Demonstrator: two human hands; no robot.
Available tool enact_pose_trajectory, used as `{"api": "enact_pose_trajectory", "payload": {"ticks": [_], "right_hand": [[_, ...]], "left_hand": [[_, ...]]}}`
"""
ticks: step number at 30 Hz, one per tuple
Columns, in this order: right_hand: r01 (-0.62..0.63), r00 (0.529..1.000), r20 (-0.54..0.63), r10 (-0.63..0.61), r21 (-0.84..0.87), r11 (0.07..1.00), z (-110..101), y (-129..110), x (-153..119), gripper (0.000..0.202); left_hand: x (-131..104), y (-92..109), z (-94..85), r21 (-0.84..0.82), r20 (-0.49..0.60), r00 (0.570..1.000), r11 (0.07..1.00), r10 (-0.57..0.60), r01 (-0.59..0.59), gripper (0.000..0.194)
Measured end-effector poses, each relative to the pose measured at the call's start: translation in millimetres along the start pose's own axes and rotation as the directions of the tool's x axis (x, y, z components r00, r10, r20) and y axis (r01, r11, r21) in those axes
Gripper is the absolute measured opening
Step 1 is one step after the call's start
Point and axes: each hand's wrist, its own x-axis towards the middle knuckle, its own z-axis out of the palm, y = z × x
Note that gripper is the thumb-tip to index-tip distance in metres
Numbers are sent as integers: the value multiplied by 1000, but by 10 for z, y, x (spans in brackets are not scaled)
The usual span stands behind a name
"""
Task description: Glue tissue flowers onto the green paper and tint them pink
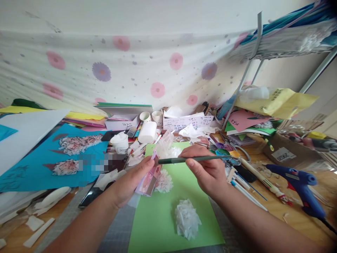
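My left hand [134, 177] grips a small pink palette case [150, 182] whose clear lid [165, 140] stands open. In my right hand [206, 168] is a dark-handled brush [189, 160], held nearly level, its tip end at the case. Below both hands lies a green sheet of paper [158, 228]. On the sheet are white crumpled-paper clusters: one near the front [187, 218], and another, pink-tinted cluster [164, 181] just beside the case. Part of a further white cluster shows behind the clear lid.
A blue sheet [34, 151] with pinkish paper clusters lies left. White cups [119, 141] and paper scraps crowd the back. On the right are a blue glue gun [297, 184], several pens and brushes, and a cardboard box [286, 151]. A dark cutting mat [116, 232] lies under the green sheet.
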Motion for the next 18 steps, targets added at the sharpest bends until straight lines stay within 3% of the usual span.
{"api": "enact_pose_trajectory", "payload": {"ticks": [3,7,12,16,18], "right_hand": [[12,993,115,-4,-66,998,-10,-4,9,7],[34,999,4,-34,20,999,0,-21,12,11],[105,987,127,-100,-37,994,24,-28,15,9],[99,995,-15,-99,-5,995,14,-36,12,10],[126,991,41,-125,-42,991,15,-48,13,9]], "left_hand": [[-2,13,-20,40,1,1000,999,-15,15,32],[-16,29,-12,-4,29,999,1000,-19,19,34],[-16,29,14,-36,36,999,999,-5,6,36],[-10,18,-4,-15,5,999,999,-38,38,36],[-9,8,-18,0,17,999,999,-34,34,36]]}}
